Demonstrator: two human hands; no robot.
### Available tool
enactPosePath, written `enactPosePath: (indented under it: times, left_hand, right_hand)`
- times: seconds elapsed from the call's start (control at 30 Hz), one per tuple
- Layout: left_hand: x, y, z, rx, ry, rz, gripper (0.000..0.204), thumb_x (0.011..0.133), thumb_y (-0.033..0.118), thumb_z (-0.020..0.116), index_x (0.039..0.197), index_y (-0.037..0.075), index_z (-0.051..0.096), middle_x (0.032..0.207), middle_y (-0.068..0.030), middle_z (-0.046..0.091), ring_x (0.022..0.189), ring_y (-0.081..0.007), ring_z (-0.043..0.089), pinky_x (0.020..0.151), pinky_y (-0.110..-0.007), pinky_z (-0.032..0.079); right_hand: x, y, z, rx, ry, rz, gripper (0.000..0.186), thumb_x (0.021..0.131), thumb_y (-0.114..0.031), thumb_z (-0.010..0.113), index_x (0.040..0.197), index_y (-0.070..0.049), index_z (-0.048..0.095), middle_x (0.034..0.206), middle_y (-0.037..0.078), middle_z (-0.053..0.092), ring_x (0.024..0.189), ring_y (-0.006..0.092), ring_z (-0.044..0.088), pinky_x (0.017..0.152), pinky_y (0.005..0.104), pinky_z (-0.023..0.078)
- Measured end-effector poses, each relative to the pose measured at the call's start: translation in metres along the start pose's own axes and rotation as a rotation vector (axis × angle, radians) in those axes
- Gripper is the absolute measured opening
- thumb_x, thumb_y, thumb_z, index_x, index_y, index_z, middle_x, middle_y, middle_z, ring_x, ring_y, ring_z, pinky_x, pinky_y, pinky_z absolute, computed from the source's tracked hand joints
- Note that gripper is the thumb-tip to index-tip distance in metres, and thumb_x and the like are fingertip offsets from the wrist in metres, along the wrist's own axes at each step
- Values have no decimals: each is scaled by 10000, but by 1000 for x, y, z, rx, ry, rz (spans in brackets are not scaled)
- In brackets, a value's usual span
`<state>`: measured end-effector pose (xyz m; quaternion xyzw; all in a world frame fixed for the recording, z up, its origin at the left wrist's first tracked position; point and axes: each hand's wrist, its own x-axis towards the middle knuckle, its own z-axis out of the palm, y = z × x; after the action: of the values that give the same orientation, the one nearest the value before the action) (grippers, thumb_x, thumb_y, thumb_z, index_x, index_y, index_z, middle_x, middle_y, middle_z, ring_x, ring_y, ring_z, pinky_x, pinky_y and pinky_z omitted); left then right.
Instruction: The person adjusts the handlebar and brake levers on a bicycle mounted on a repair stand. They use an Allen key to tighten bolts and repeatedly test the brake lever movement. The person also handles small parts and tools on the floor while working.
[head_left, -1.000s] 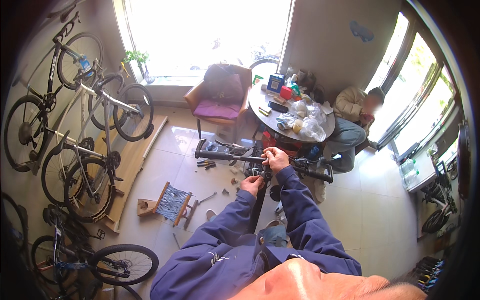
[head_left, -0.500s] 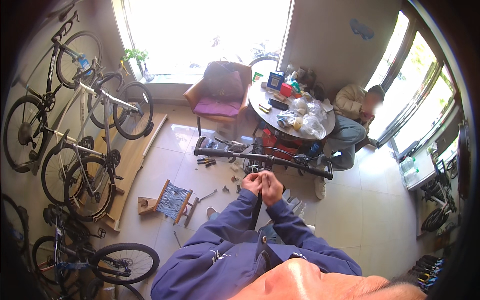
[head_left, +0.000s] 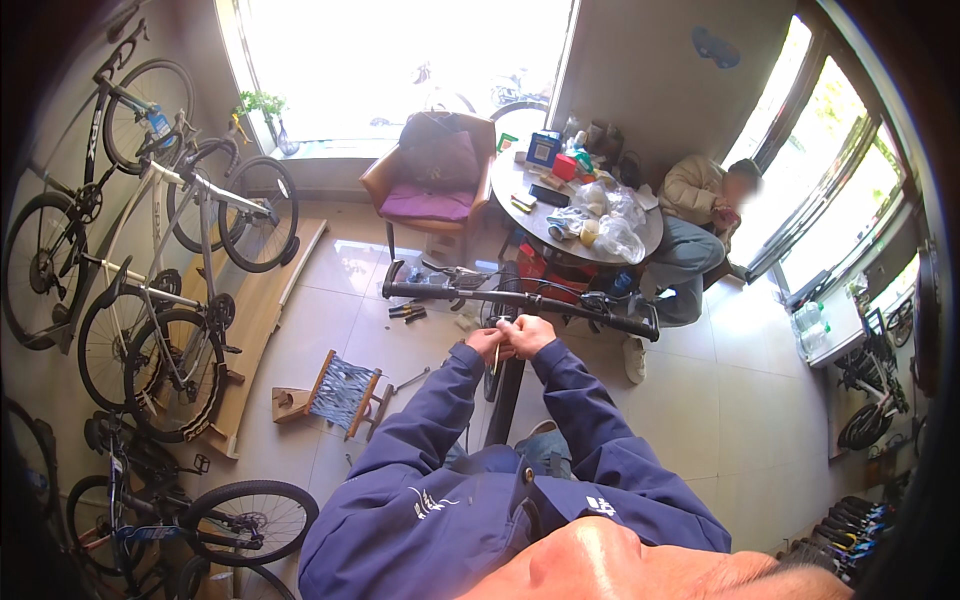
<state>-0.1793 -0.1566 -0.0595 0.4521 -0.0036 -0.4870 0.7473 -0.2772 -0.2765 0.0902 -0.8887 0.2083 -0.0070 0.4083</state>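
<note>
A bicycle stands in front of me, its flat black handlebar (head_left: pixel 590 312) running from left to right and its dark frame tube (head_left: pixel 506 405) coming back toward my body. My left hand (head_left: pixel 487 344) is closed at the left of the tube, just behind the handlebar. Close against it, my right hand (head_left: pixel 531 335) has its fingers bent inward over the tube's front end. Something thin and pale shows between the two hands, too small to name. The fingertips are partly hidden.
On the left, several bicycles (head_left: pixel 150 190) stand by a wooden platform (head_left: pixel 270 270). A low woven stool (head_left: pixel 345 390) and tools (head_left: pixel 407 313) are on the floor. Beyond are an armchair (head_left: pixel 430 205) and a cluttered round table (head_left: pixel 510 205), with a seated person (head_left: pixel 690 195) beside it.
Both hands have moved forward, closer to the handlebar, and slightly left. More of the frame tube shows behind them. The whole view has shifted a little.
</note>
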Motion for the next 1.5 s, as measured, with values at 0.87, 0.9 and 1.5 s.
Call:
enactPosePath:
  times: [0.87,0.9,1.5]
  left_hand:
    - [-12,2,-8,411,-74,254,338,983,152,827,1281,14,744,1099,-60,787,998,-139,726,898,-309,595]
    - [-12,-1,-8,428,-51,270,319,984,129,823,1270,10,747,1092,-63,792,993,-137,732,894,-302,599]
    - [-9,-10,-14,199,107,355,345,1009,133,783,1334,27,734,1128,-59,778,987,-150,734,864,-286,603]
  right_hand:
    - [-30,95,123,-22,125,-20,370,1118,-350,424,1317,-49,505,926,352,720,862,578,691,763,679,527]
    - [-25,104,131,-6,139,-23,383,1123,-389,420,1302,-62,506,911,338,722,855,573,690,749,670,525]
    - [-54,81,81,-25,233,-212,195,1048,-224,640,1156,-64,669,833,198,756,790,404,766,703,510,585]
